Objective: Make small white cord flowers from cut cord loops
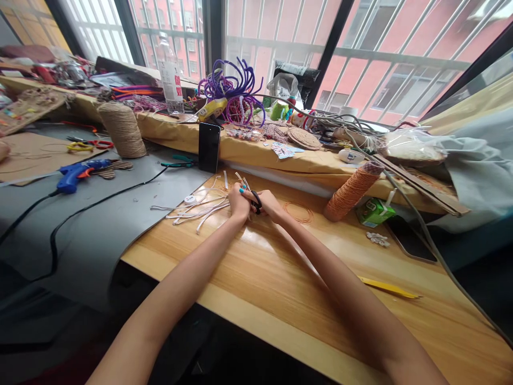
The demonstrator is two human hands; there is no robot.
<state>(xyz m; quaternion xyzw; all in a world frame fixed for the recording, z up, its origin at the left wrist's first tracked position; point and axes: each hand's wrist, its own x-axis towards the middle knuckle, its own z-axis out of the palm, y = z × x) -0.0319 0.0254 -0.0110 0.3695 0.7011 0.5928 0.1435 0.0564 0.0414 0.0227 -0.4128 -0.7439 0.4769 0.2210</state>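
Observation:
Above the wooden table, my two hands meet in the middle. My right hand is closed round black-handled scissors, whose blades point away from me. My left hand is pinched on one or more white cords, close against the blades. Exactly where the blades meet the cord is hidden by my fingers. Several loose white cords fan out on the table to the left, with a small round white object among them. An orange wire coil lies right of my right hand.
An orange cord spool, green drink carton, dark phone and yellow tool are on the right. Left are a blue glue gun, twine spool and another person's hand. A phone stands upright before a cluttered ledge.

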